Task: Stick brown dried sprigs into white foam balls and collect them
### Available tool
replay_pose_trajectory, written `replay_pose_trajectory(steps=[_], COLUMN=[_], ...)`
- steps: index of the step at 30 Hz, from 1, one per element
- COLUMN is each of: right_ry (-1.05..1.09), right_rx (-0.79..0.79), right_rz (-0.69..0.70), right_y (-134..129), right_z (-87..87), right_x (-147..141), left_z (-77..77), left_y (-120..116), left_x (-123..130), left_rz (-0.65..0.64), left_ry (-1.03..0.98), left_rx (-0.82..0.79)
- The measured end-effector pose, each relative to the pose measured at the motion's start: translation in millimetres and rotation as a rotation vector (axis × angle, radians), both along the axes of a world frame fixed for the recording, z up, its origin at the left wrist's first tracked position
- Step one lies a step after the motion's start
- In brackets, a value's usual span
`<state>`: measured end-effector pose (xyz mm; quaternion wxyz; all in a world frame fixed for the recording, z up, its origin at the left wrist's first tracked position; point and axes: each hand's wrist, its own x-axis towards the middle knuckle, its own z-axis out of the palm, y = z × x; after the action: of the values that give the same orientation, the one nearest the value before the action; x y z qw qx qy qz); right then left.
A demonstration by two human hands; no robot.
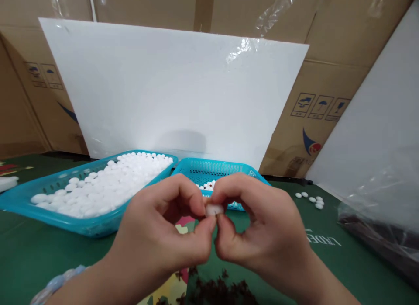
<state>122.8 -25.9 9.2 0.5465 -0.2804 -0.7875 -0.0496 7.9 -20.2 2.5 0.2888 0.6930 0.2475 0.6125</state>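
Note:
A small white rounded piece is pinched between the fingertips of both hands, just above the table. My left hand holds it from the left with thumb and forefinger. From the other side, my right hand grips it, its thumb close to my left thumb. Below the hands lies a loose heap of small dark red-brown bits. Behind my left hand, a blue basket is filled with many similar white pieces. A second blue basket, partly hidden by my hands, contains several white pieces, some with dark marks.
Several white pieces lie loose on the green table surface at the right. A white board leans against cardboard boxes at the back. Clear plastic wrap covers something dark at the right edge.

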Motion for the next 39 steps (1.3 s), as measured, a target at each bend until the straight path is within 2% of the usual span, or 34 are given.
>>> replay_pose_trajectory(steps=[3,8,12,19,22,29,39], right_ry=[-0.027,-0.053,-0.059,0.069,0.146,0.351,0.422], right_rx=[-0.031,-0.079,-0.121,-0.126,-0.253,-0.5,-0.56], right_rz=[-0.017,-0.014,0.0,0.08,0.193,0.564,0.663], right_y=[2.0,4.8,7.6,14.7,19.9,28.0,20.3], right_z=[-2.9,-6.8,-10.7,-16.4,-13.7,-6.9,-3.8], right_x=[-2.3,-4.0,-5.7,-11.6,-8.1,6.2,8.5], left_z=[-2.0,3.1,4.4,1.2,6.6,16.9,14.3], left_y=[1.9,2.1,5.8,12.7,15.4,22.7,28.3], left_x=[0.1,0.5,0.7,0.9,-2.5,-15.8,-21.8], left_rz=[-0.023,0.033,-0.057,-0.049,-0.135,-0.346,-0.449], left_ry=[-0.017,0.039,0.019,-0.153,-0.183,-0.216,-0.227], left_rx=[-0.094,-0.247,-0.344,-0.395,-0.43,-0.441,-0.383])
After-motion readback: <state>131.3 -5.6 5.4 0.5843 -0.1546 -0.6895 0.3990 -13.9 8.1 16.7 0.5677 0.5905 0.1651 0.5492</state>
